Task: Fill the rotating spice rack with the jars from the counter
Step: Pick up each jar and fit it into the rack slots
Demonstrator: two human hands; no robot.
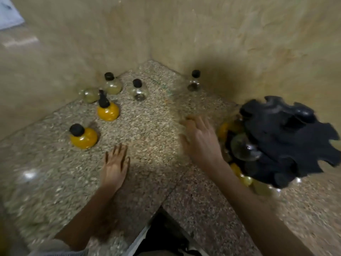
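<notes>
A black rotating spice rack [287, 137] stands at the right of the speckled corner counter [147, 130], with several jars sitting in its lower slots. Several round glass jars with black caps stand loose on the counter: two filled with orange powder [84, 138] [108, 112], a pale yellow one [112, 85], a capless pale one [90, 95], and two nearly clear ones [139, 90] [194, 82]. My left hand [115, 165] rests flat on the counter, holding nothing. My right hand [200, 139] hovers just left of the rack, fingers spread and blurred.
Two beige walls [239, 43] meet in a corner behind the jars. The counter's front edge forms an inward notch [162, 207] near my body. A pale sheet [8, 13] shows at the top left.
</notes>
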